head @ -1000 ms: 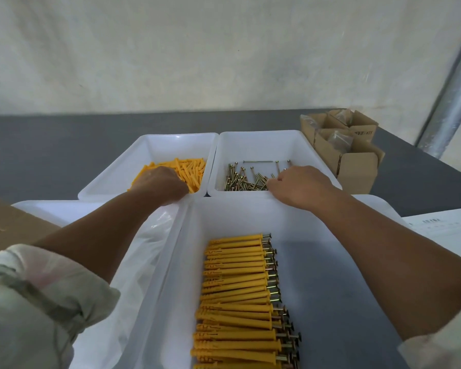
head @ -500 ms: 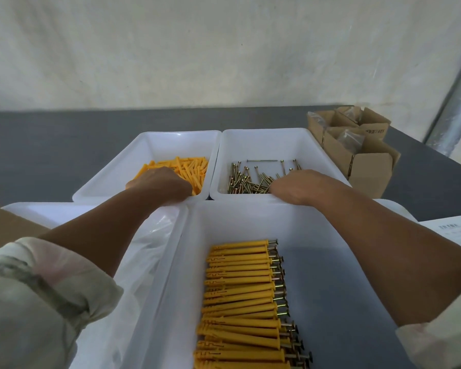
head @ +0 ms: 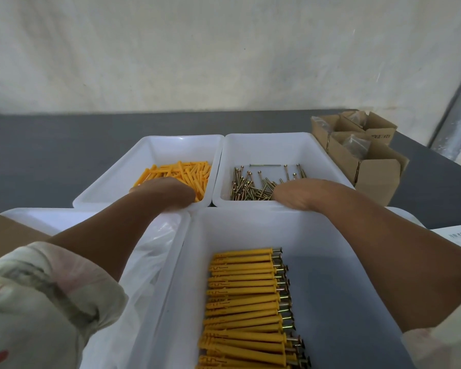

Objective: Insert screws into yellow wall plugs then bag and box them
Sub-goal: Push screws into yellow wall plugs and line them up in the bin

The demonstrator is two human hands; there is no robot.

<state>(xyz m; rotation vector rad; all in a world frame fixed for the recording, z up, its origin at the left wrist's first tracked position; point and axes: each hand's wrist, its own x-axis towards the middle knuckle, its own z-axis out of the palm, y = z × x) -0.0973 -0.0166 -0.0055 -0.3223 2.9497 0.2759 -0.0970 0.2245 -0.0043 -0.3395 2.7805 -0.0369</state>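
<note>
Nearest, behind both wrists, the near bin (head: 250, 213) holds rows of finished plug-and-screw sets (head: 245, 302). The left hand (head: 165, 191) dips into the yellow wall plugs (head: 181, 171) and the right hand (head: 296, 194) into the screws (head: 250, 182). The fingers are hidden under the knuckles, so can't tell if they're apart or pinching. Best bet: one pc per hand (no clumps), screw tip fwd. Cardboard boxes (head: 375, 179) wait far right of the fingers. Vs 0.5 s ago, both hands have tipped lower into their bins.

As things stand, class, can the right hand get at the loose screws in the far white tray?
Probably yes: the right hand reaches into the screw tray, beside the screws, nothing between them. Its fingers are hidden.
</note>
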